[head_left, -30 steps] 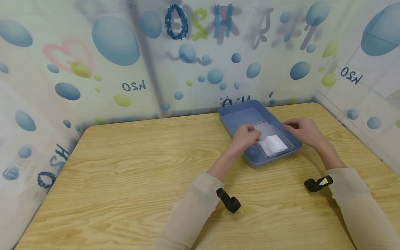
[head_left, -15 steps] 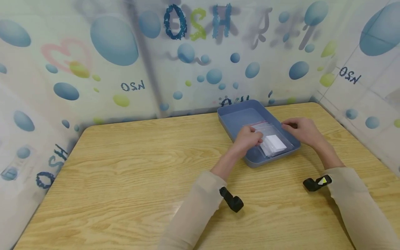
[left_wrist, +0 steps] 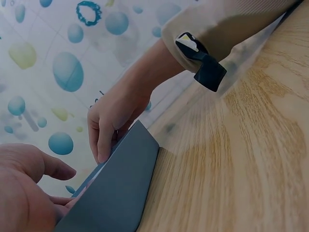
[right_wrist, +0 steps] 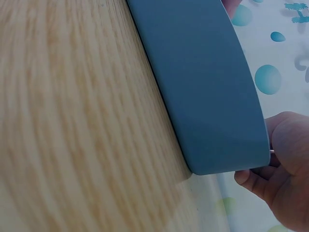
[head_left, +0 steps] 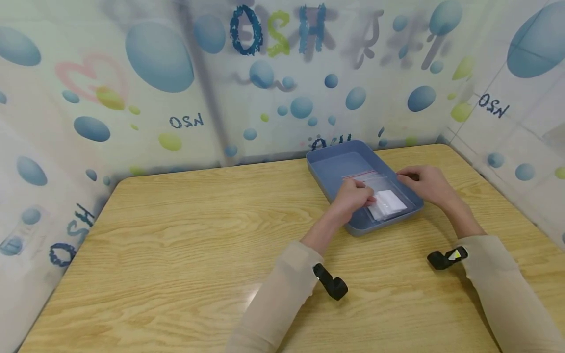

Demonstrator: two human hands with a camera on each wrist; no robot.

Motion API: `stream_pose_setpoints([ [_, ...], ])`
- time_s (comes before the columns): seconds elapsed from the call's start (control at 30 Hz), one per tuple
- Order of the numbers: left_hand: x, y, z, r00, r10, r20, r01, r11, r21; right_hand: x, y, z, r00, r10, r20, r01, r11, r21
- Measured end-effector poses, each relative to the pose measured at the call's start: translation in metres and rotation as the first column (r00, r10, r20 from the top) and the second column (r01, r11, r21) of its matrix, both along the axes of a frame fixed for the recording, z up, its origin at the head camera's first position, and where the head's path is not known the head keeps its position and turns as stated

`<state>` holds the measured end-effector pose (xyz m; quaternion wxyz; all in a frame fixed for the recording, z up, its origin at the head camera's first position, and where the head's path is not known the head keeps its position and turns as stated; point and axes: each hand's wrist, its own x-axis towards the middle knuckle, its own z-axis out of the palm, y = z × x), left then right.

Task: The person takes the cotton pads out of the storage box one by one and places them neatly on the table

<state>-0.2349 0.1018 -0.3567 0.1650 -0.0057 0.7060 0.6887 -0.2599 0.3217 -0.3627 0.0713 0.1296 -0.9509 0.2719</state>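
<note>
A clear zip bag point(head_left: 358, 176) with a red seal line lies in a blue plastic tray point(head_left: 328, 162). Inside or under its plastic shows a flat white packet point(head_left: 392, 200). My left hand point(head_left: 350, 197) reaches over the tray's near left side, finger and thumb pinching the plastic beside the white packet. My right hand point(head_left: 427, 182) is bent over the tray's right rim, thumb and fingertips together at the bag's far right edge. In the left wrist view the tray wall point(left_wrist: 128, 179) hides most of the bag. The right wrist view shows the tray's outer side point(right_wrist: 203, 87) and my curled right fingers point(right_wrist: 258, 183).
The tray stands on a wood-grain table point(head_left: 176, 235), near its back right edge. A patterned curtain point(head_left: 220, 83) with blue spots and lettering hangs close behind, and another side of it borders the table's right edge.
My left hand has shifted slightly right and toward the white packet, and plastic now lies further across it. My right hand and the tray keep their places.
</note>
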Motion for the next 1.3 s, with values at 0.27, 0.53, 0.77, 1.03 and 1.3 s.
stream_pose_setpoints([
  [0.27, 0.000, 0.007, -0.006, 1.000, -0.003, 0.015, 0.002, 0.998, 0.056, -0.001, -0.001, -0.001, 1.000, -0.005, 0.018, 0.005, 1.000, -0.002],
  [0.53, 0.002, 0.018, -0.009, 0.997, 0.042, -0.070, -0.047, 0.997, -0.064, 0.001, 0.000, -0.001, 0.999, -0.011, 0.038, 0.011, 1.000, -0.012],
  [0.77, 0.007, 0.023, -0.009, 0.991, 0.036, -0.125, -0.053, 0.990, -0.134, 0.004, 0.000, 0.000, 0.999, -0.018, 0.036, 0.019, 1.000, -0.015],
  [1.03, 0.011, 0.027, -0.012, 0.979, 0.065, -0.194, -0.097, 0.982, -0.160, 0.003, -0.001, 0.000, 1.000, -0.014, 0.019, 0.014, 1.000, -0.009],
  [1.3, 0.013, 0.026, -0.012, 0.968, 0.100, -0.229, -0.135, 0.980, -0.147, 0.002, -0.002, 0.000, 1.000, -0.011, 0.007, 0.011, 1.000, 0.000],
])
